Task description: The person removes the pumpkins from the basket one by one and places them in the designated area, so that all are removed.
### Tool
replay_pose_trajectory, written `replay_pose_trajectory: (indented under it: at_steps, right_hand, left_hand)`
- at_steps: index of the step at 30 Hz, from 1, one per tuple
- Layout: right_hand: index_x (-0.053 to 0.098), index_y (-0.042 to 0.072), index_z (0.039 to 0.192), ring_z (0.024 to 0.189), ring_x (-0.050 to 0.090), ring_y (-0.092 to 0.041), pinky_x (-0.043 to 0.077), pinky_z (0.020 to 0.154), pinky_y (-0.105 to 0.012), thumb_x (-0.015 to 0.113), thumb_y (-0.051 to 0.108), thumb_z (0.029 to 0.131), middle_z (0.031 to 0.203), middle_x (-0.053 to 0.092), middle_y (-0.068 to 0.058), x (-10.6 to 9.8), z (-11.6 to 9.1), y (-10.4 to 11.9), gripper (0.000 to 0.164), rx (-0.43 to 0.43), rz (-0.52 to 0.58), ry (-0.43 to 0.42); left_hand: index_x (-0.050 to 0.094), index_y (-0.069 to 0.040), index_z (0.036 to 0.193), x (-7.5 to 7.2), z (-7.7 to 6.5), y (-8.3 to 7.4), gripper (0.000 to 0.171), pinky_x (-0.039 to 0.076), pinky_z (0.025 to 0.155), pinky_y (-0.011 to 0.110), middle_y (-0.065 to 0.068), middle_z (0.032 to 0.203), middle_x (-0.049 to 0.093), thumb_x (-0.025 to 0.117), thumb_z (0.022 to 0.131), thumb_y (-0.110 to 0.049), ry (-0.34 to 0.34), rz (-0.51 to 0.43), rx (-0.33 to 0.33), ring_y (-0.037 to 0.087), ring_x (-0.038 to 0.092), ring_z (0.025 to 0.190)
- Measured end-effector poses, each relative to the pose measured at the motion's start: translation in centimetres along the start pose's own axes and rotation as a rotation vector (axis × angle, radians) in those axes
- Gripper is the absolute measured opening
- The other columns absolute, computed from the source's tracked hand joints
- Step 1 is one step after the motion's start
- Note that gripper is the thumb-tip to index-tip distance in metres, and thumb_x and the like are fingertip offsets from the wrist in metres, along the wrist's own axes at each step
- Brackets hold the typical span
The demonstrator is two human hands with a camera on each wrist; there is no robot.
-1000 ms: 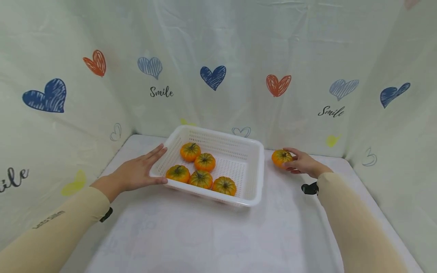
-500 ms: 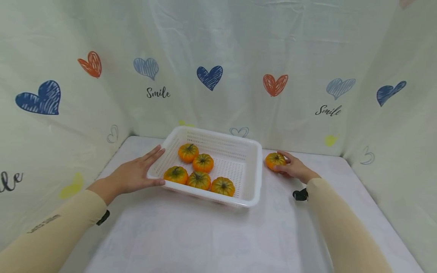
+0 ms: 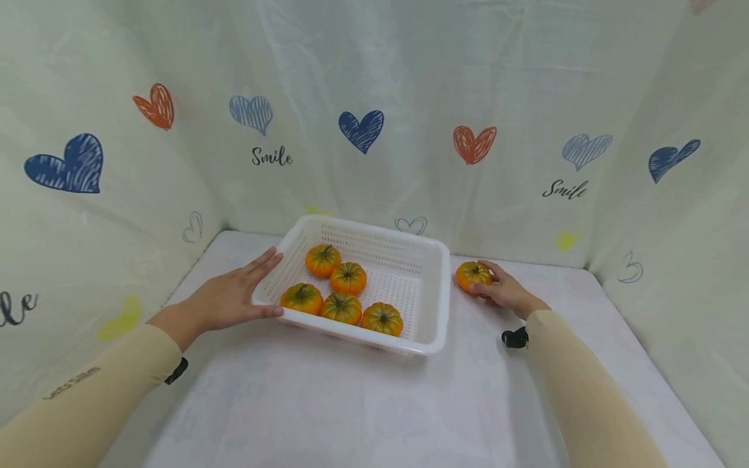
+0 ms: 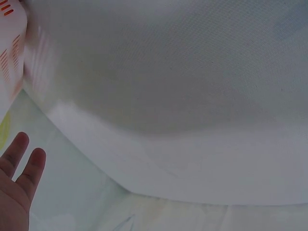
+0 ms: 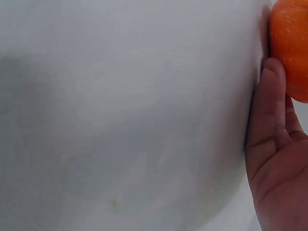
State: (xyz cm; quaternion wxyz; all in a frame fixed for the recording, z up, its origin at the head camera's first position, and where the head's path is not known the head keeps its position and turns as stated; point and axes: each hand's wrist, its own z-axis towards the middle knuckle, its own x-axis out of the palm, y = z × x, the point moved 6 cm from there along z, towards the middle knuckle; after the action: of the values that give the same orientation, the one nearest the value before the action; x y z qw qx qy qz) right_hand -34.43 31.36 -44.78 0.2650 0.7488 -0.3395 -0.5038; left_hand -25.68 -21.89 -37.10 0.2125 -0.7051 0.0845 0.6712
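A white perforated plastic basket (image 3: pixel 431 347) sits on the table, holding several small orange pumpkins (image 3: pixel 348 279) with green-streaked tops. At the basket's left end is my left hand (image 3: pixel 231 299), its fingers straight and spread, with thumb and fingertips right at the rim. Two of its fingers show low in the left wrist view, below the basket wall (image 4: pixel 12 48). To the right of the basket, my right hand (image 3: pixel 506 290) grips a single pumpkin (image 3: pixel 471 277) by its side, thumb at the front and fingers behind. The right wrist view shows the thumb against the orange skin.
A white cloth covers the table (image 3: pixel 363 409), whose back edge meets a pale curtain (image 3: pixel 409 65) printed with hearts and "Smile". The curtain also closes off the left and right sides. Dark bands (image 3: pixel 515 338) sit on both wrists.
My right hand and the pumpkin in it have shifted left, a little nearer the basket, then stayed about still. My left hand keeps its place at the basket's rim.
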Motion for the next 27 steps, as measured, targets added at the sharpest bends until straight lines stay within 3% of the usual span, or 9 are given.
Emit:
replay_pose_trajectory:
  at_steps: [7, 12, 19, 23, 27]
  right_hand:
    - [0.008, 0.009, 0.160, 0.125, 0.043, -0.041, 0.039, 0.108, -0.050, 0.072, 0.051, 0.088, 0.155, 0.018, -0.030, 0.0, 0.1, -0.3, 0.104, 0.025, -0.058, -0.039]
    - [0.007, 0.008, 0.160, 0.125, 0.045, -0.040, 0.037, 0.109, -0.052, 0.073, 0.049, 0.088, 0.155, 0.019, -0.029, 0.0, 0.0, -0.5, 0.105, 0.017, -0.050, -0.028]
    - [0.002, 0.006, 0.159, 0.116, 0.056, -0.039, 0.046, 0.101, -0.048, 0.070, 0.046, 0.091, 0.151, 0.028, -0.032, -2.1, -1.5, -0.2, 0.105, -0.003, -0.108, 0.030]
    - [0.008, 0.001, 0.158, 0.117, 0.054, -0.043, 0.048, 0.098, -0.049, 0.068, 0.044, 0.094, 0.145, 0.035, -0.033, -5.0, -3.5, 3.1, 0.097, -0.089, -0.136, 0.015]
    - [0.018, 0.004, 0.158, 0.118, 0.053, -0.044, 0.047, 0.099, -0.052, 0.067, 0.040, 0.096, 0.145, 0.037, -0.030, -6.6, -5.3, 9.0, 0.086, -0.224, -0.173, 0.021]
  left_hand:
    - [0.012, -0.014, 0.161, 0.0, 0.1, 0.0, 0.111, 0.042, 0.100, 0.061, 0.004, 0.167, 0.003, 0.050, 0.082, -0.082, 0.011, 0.011, -0.005, 0.046, 0.042, 0.134]
    - [0.014, -0.013, 0.161, -0.1, 0.0, -0.1, 0.110, 0.042, 0.099, 0.061, 0.005, 0.167, 0.004, 0.050, 0.083, -0.081, 0.014, 0.012, -0.010, 0.047, 0.042, 0.134]
    - [0.014, -0.012, 0.161, -0.1, 0.1, -0.3, 0.108, 0.043, 0.098, 0.060, 0.006, 0.167, 0.004, 0.050, 0.085, -0.079, 0.019, 0.005, 0.010, 0.047, 0.043, 0.133]
    - [0.013, -0.012, 0.161, -0.1, 0.1, -0.2, 0.109, 0.043, 0.099, 0.061, 0.006, 0.167, 0.004, 0.050, 0.084, -0.080, 0.018, 0.006, 0.005, 0.047, 0.043, 0.133]
    - [0.013, -0.013, 0.161, -0.1, 0.1, 0.0, 0.110, 0.043, 0.097, 0.062, 0.006, 0.167, 0.005, 0.050, 0.083, -0.081, 0.014, 0.009, 0.003, 0.048, 0.044, 0.132]
